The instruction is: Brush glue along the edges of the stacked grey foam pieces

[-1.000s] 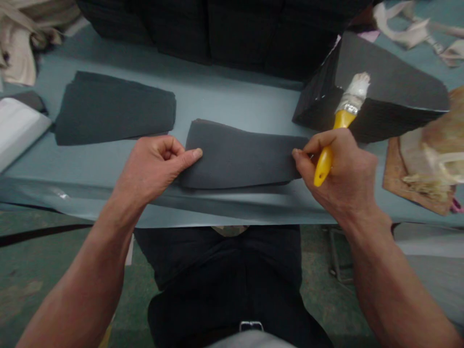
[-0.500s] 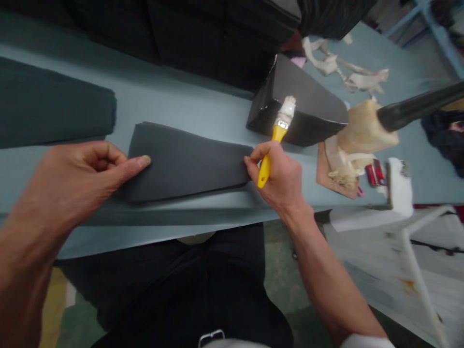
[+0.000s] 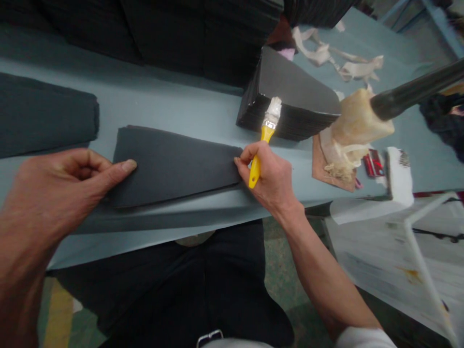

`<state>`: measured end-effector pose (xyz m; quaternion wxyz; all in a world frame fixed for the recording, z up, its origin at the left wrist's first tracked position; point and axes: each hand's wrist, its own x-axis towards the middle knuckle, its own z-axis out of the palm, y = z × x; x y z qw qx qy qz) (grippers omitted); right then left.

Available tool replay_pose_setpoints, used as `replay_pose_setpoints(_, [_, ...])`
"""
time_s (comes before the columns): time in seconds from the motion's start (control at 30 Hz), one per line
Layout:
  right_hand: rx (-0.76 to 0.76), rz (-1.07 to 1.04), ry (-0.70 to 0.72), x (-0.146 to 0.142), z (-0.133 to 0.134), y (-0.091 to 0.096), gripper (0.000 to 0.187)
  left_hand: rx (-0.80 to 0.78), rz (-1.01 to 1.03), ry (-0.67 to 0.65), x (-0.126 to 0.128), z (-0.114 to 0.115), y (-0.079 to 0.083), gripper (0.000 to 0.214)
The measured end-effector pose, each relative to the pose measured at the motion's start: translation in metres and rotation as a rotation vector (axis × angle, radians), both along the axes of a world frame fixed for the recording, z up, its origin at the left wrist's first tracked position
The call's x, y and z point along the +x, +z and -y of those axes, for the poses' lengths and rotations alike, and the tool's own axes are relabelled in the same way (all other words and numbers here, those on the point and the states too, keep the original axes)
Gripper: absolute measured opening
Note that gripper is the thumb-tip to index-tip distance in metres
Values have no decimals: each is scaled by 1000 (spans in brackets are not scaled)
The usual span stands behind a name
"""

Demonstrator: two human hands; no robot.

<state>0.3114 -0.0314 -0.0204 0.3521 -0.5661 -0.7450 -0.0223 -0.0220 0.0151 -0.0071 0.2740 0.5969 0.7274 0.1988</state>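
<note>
A dark grey foam sheet lies flat near the front edge of the blue-grey table. My left hand is closed in a loose fist and pinches the sheet's left end under the thumb. At the sheet's right end my right hand pinches the edge while its fingers also wrap the yellow handle of a paintbrush, whose whitish bristles point up and away.
A stack of dark sheets stands just behind the brush. Another dark sheet pile lies at the left. To the right are a glue-crusted lump on a brown board with a black rod, and pale scraps.
The view has swung to the right, so the left sheet pile slid toward the frame's edge and the glue board and rod came in. Both hands keep their hold on the sheet's ends.
</note>
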Motion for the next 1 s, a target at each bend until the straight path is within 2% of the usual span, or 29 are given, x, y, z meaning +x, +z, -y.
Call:
replay_pose_setpoints(0.13, [40, 56, -35, 0, 1, -2, 8, -1, -21, 36, 13, 4, 16, 47])
replay_pose_setpoints(0.23, [87, 128, -81, 1, 5, -5, 10, 12, -5, -9, 11, 8, 20, 49])
replay_pose_setpoints(0.33, [97, 172, -79, 2, 10, -7, 13, 10, 76, -117, -1, 18, 17, 78])
replay_pose_setpoints(0.43, [121, 196, -59, 1, 14, -6, 16, 15, -18, -240, -15, 31, 11, 108])
replay_pose_setpoints(0.57, [180, 232, -82, 1, 17, -3, 19, 78, -181, -416, -22, 38, 3, 101])
replay_pose_setpoints(0.63, [205, 239, -88, 2, 19, -1, 19, 107, -218, -462, -21, 35, 0, 98])
replay_pose_setpoints(0.8, [223, 220, -25, 0, 19, 5, 20, 87, -232, -525, -20, 28, 1, 94])
replay_pose_setpoints(1.0, [201, 161, 90, -15, 2, 8, 17, 21, -188, -526, -23, 23, 6, 94])
